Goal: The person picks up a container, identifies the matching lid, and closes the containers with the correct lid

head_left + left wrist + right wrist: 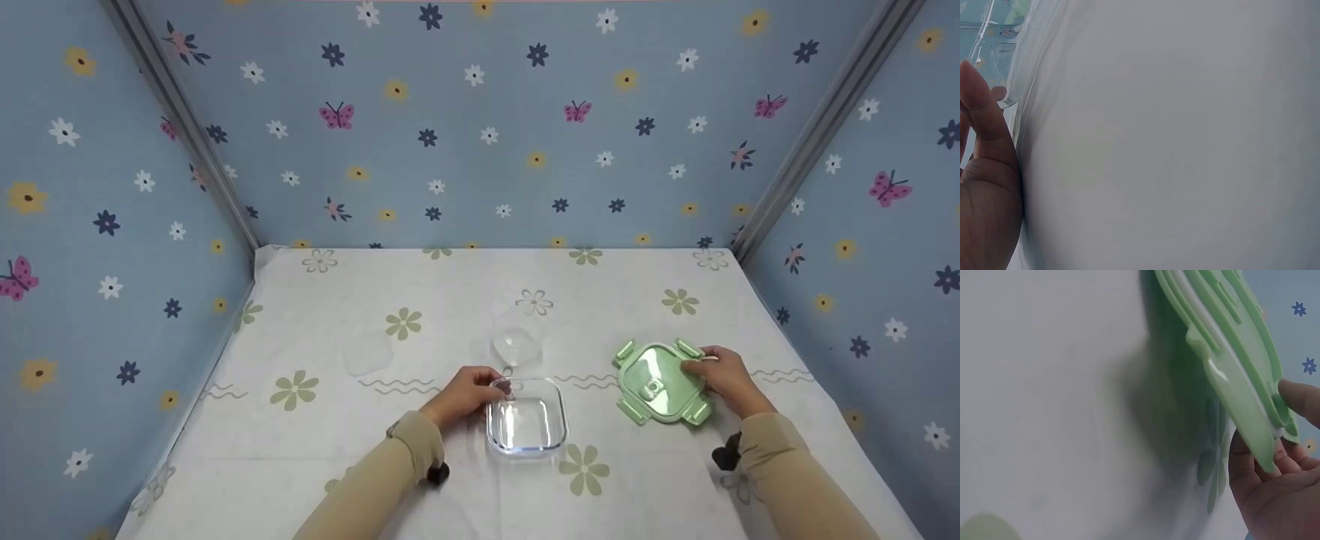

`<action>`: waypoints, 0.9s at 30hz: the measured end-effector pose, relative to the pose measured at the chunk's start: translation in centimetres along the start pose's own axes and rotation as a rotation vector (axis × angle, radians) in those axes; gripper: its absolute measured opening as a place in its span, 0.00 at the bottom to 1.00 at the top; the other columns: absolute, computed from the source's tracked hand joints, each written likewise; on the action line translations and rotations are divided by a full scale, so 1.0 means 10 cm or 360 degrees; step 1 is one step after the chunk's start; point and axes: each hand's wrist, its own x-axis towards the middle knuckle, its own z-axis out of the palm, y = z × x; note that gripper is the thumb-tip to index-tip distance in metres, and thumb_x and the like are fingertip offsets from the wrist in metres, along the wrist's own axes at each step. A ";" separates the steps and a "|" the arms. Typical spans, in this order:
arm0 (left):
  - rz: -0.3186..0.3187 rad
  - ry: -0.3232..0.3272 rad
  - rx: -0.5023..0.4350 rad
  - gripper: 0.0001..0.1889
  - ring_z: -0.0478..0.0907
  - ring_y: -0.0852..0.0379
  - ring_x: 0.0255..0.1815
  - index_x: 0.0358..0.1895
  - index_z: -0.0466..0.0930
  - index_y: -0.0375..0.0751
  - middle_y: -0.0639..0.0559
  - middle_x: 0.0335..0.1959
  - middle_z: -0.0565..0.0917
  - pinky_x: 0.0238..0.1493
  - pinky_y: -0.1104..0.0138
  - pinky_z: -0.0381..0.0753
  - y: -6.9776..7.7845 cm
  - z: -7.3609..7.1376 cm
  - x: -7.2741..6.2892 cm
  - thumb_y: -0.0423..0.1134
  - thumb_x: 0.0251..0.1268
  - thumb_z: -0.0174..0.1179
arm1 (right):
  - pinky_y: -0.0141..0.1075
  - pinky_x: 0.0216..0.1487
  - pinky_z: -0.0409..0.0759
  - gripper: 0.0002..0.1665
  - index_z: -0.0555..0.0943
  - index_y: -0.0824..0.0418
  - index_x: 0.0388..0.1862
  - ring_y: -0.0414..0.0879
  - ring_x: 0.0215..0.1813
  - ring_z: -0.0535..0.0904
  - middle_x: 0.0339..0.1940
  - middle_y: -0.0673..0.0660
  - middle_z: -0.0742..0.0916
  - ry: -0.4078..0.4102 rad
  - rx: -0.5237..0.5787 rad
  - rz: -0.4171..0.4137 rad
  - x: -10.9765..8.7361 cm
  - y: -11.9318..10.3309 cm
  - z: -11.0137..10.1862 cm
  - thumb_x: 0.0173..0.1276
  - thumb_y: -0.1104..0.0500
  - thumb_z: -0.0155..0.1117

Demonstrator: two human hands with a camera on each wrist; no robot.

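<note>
A clear square food container (527,420) sits on the tablecloth in front of the person, its top facing up. My left hand (469,396) grips its upper left corner, thumb at the rim. In the left wrist view the same hand (988,152) is at the left edge, with a strip of the clear container wall (1019,73) above it. On the right, my right hand (726,375) pinches the right edge of a green snap-on lid (656,384) with flaps at its corners. The right wrist view shows the lid (1235,365) tilted over its shadow, between thumb and fingers (1244,461).
Just behind the container lies a clear, rounded transparent piece (516,348). Farther left is a flat, faint translucent piece (367,355). A white flowered cloth (450,300) covers the table, and blue patterned walls (480,165) enclose its back and sides.
</note>
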 end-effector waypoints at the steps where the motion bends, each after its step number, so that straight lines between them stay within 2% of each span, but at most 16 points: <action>1: 0.0005 0.0001 -0.0003 0.13 0.77 0.65 0.29 0.49 0.85 0.26 0.53 0.40 0.90 0.26 0.73 0.76 0.00 0.00 0.00 0.30 0.64 0.68 | 0.32 0.43 0.83 0.39 0.66 0.75 0.77 0.40 0.48 0.79 0.58 0.60 0.83 -0.0006 0.0018 -0.0011 0.00 0.00 0.01 0.81 0.51 0.67; 6: 0.0060 0.0004 0.0052 0.12 0.78 0.64 0.31 0.49 0.86 0.26 0.53 0.40 0.90 0.29 0.73 0.76 -0.01 -0.01 0.01 0.29 0.64 0.68 | 0.32 0.39 0.81 0.37 0.67 0.73 0.77 0.38 0.43 0.77 0.48 0.51 0.83 -0.0024 0.0078 -0.0022 0.01 -0.04 0.02 0.82 0.51 0.66; 10: 0.0072 0.0005 0.0107 0.12 0.77 0.64 0.31 0.49 0.87 0.28 0.52 0.40 0.90 0.31 0.74 0.77 -0.01 -0.02 0.02 0.30 0.65 0.69 | 0.30 0.41 0.82 0.39 0.66 0.75 0.80 0.36 0.44 0.78 0.49 0.49 0.84 -0.0063 0.0099 -0.0034 0.01 -0.06 0.01 0.82 0.52 0.65; 14: 0.0094 0.0008 0.0120 0.11 0.80 0.65 0.35 0.48 0.87 0.27 0.47 0.43 0.92 0.35 0.74 0.78 -0.02 -0.02 0.04 0.29 0.65 0.69 | 0.31 0.42 0.81 0.37 0.69 0.76 0.78 0.37 0.45 0.77 0.49 0.49 0.84 -0.0067 0.0073 -0.0064 0.00 -0.09 0.01 0.83 0.52 0.64; 22: 0.0059 -0.0008 0.0055 0.12 0.78 0.63 0.29 0.49 0.87 0.27 0.56 0.38 0.90 0.27 0.73 0.78 -0.01 -0.02 0.02 0.29 0.64 0.67 | 0.32 0.39 0.79 0.34 0.74 0.75 0.74 0.38 0.41 0.75 0.42 0.46 0.83 -0.0005 0.0016 -0.0138 -0.04 -0.13 0.04 0.81 0.53 0.66; 27: 0.0045 -0.0013 0.0066 0.12 0.77 0.63 0.29 0.49 0.87 0.27 0.56 0.39 0.89 0.28 0.72 0.78 -0.01 -0.01 0.00 0.30 0.65 0.68 | 0.29 0.43 0.81 0.36 0.71 0.76 0.77 0.36 0.44 0.78 0.48 0.51 0.86 0.0012 0.0045 -0.0159 -0.08 -0.15 0.05 0.82 0.53 0.65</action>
